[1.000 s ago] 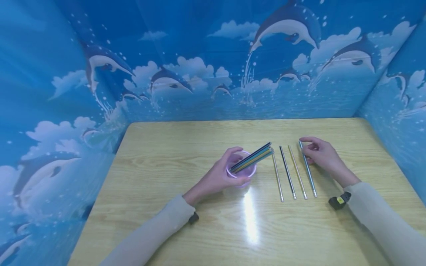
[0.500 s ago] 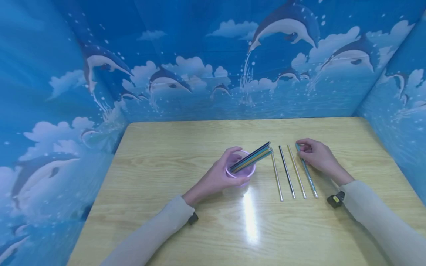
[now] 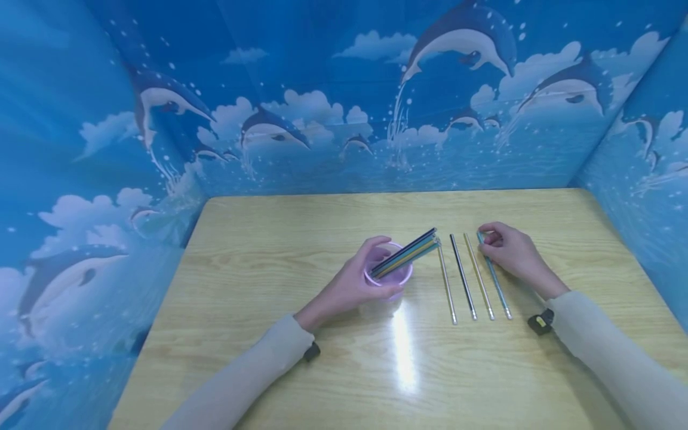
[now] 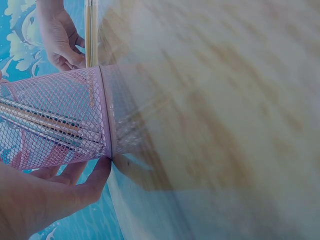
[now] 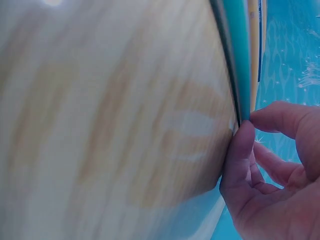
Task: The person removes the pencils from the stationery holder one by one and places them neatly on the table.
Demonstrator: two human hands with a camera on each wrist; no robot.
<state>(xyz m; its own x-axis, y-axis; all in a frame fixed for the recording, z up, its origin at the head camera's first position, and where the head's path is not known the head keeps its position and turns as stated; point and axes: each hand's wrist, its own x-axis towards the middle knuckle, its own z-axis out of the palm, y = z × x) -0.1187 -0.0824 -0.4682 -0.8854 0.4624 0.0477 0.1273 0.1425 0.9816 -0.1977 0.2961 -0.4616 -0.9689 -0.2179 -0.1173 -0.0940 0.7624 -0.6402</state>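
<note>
My left hand grips a pink mesh pencil cup from its left side, thumb and fingers curved round the wall. A bundle of several pencils, black, teal and yellow among them, leans out of the cup toward the right. At the right end of a row on the table, my right hand pinches the far end of a teal pencil between thumb and index finger. Its eraser end points toward me. In the right wrist view the thumb and fingertip meet at the teal pencil's tip.
Left of the teal pencil lie a yellow pencil, a black pencil and a pale silvery pencil, roughly parallel. The wood-grain table is bordered by blue dolphin-print curtains at the back and sides.
The right hand has shifted slightly left, bringing the teal pencil's far end closer to the yellow one. Its eraser end swung a little right, then back left. The left hand and cup stay put.
</note>
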